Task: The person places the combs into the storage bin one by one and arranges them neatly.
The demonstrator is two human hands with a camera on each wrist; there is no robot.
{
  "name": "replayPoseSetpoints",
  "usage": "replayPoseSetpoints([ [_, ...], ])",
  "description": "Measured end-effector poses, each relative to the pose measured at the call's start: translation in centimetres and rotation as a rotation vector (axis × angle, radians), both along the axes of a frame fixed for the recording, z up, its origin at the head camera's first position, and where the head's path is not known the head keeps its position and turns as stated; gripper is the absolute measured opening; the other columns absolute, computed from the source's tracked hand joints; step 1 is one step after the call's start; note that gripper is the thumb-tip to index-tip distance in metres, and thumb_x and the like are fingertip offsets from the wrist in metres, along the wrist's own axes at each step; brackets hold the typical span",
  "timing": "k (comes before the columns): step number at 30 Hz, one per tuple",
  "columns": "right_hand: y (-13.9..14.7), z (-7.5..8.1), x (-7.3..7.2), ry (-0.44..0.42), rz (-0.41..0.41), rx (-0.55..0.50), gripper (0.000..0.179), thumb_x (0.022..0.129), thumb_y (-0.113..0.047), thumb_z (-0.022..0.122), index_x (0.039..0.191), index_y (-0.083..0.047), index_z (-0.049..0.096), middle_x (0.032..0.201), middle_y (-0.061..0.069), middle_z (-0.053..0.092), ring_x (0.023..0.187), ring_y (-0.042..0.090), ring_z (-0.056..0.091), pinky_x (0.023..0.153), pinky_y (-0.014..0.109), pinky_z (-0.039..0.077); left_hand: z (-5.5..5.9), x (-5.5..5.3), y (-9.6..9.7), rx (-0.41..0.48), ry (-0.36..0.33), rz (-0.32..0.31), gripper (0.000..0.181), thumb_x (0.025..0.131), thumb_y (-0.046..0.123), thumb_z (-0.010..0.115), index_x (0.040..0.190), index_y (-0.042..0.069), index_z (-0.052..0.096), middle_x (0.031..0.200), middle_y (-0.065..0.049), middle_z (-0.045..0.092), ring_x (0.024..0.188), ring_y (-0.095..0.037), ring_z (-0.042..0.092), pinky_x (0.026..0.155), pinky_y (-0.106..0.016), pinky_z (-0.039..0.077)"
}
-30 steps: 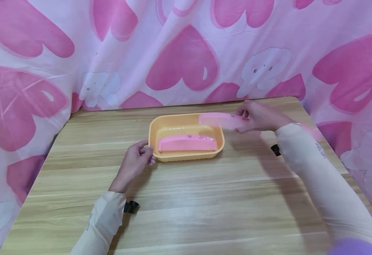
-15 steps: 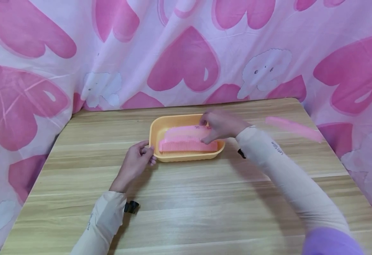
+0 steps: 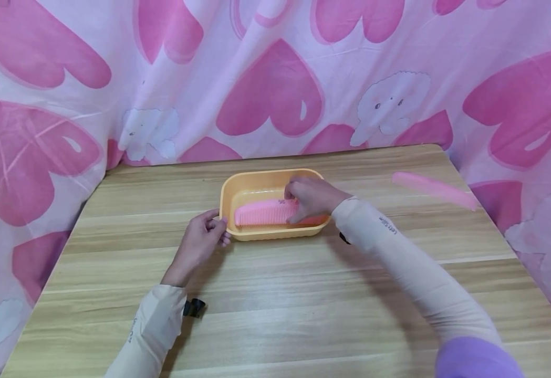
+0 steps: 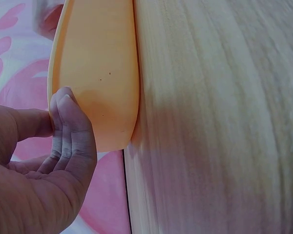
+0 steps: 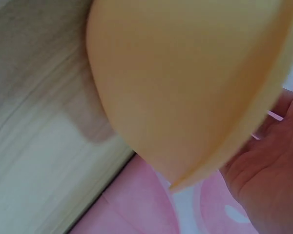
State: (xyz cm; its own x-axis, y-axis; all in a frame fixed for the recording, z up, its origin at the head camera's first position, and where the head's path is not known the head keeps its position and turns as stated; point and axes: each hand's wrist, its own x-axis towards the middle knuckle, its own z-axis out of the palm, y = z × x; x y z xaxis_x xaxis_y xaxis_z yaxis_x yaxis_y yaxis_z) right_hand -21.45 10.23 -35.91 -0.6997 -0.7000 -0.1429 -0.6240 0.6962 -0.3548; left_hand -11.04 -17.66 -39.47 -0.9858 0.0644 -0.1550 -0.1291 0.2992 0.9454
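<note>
A yellow-orange plastic tray (image 3: 275,235) stands near the back of the table. My left hand (image 3: 199,239) pinches its left rim between thumb and fingers; the left wrist view shows the same hand (image 4: 53,156) at the tray wall (image 4: 97,58). Inside the tray lies a pink comb (image 3: 261,212), teeth toward me. My right hand (image 3: 315,198) reaches in over the right end and holds the comb there. Another comb beneath it is hidden or hard to tell apart. From the right wrist, the tray's outer wall (image 5: 176,87) hides the fingertips of that hand (image 5: 268,165).
A further pink comb (image 3: 433,190) lies on the wooden table (image 3: 275,315) at the back right, close to the right edge. Behind the table hangs a pink curtain (image 3: 270,89) with heart prints.
My right hand has brought a pink comb leftward from over the tray's right rim, down into the tray onto the comb there. The left hand and the tray have stayed put.
</note>
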Motion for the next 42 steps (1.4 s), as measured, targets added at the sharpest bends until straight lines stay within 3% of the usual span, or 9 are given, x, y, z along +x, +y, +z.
replayPoseSetpoints([
  [8, 0.5, -0.3, 0.3, -0.022, -0.031, 0.007, 0.056, 0.076, -0.04, 0.089, 0.114, -0.003, 0.071, 0.114, 0.005, 0.061, 0.103, 0.021, 0.059, 0.092, 0.036, 0.054, 0.1, 0.0, 0.1, 0.001, -0.002, -0.005, 0.044, 0.105, 0.008, 0.053, 0.143, -0.013, 0.045, 0.085, -0.017, 0.066, 0.068, -0.014, 0.065, 0.063, -0.024, 0.06],
  [20, 4.9, 2.2, -0.2, -0.024, -0.093, -0.121, 0.053, 0.086, -0.03, 0.083, 0.125, 0.002, 0.067, 0.129, 0.014, 0.062, 0.112, 0.033, 0.062, 0.097, 0.046, 0.053, 0.0, -0.1, 0.1, -0.029, -0.008, 0.006, 0.043, 0.105, 0.008, 0.052, 0.143, -0.012, 0.045, 0.088, -0.018, 0.067, 0.069, -0.015, 0.065, 0.064, -0.026, 0.061],
  [31, 12.5, 2.9, -0.7, -0.008, -0.292, -0.142, 0.055, 0.086, -0.025, 0.083, 0.127, 0.006, 0.063, 0.129, 0.022, 0.058, 0.116, 0.039, 0.056, 0.097, 0.054, 0.051, 0.0, 0.0, 0.2, -0.031, 0.004, 0.009, 0.043, 0.105, 0.007, 0.052, 0.143, -0.013, 0.045, 0.086, -0.018, 0.067, 0.068, -0.014, 0.065, 0.064, -0.025, 0.061],
  [42, 21.5, 1.3, -0.3, -0.019, -0.448, -0.153, 0.06, 0.085, -0.029, 0.083, 0.128, 0.008, 0.061, 0.124, 0.026, 0.06, 0.111, 0.04, 0.056, 0.093, 0.055, 0.049, -0.1, 0.0, 0.3, -0.045, 0.01, 0.004, 0.042, 0.106, 0.008, 0.051, 0.143, -0.011, 0.046, 0.089, -0.021, 0.067, 0.069, -0.015, 0.066, 0.064, -0.027, 0.061],
])
